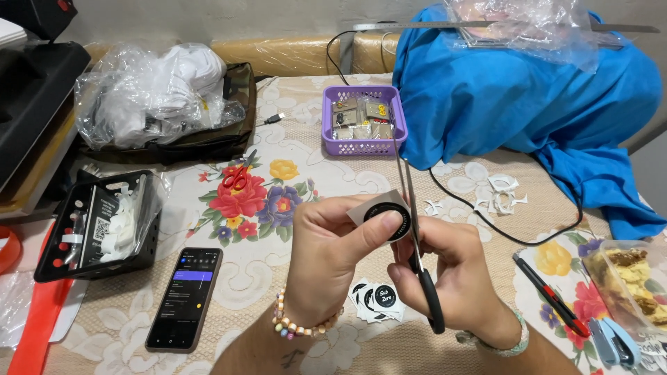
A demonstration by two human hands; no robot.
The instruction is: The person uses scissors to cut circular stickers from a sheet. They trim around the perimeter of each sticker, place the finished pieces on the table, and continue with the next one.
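On the desk point(292, 173), our left hand point(326, 257) has its fingers pinched on the round sticker point(385, 221), held at centre. At three o'clock, our right hand point(451, 278) grips the scissors point(410, 208). A wandering cut could nick the print or our thumb.

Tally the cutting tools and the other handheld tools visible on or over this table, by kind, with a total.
Black-handled scissors, in the right hand, blades at the round sticker pinched by the left hand: 1
Red-handled scissors lying on the floral tablecloth: 1
Red-and-black utility knife: 1
Blue stapler: 1
Total: 4
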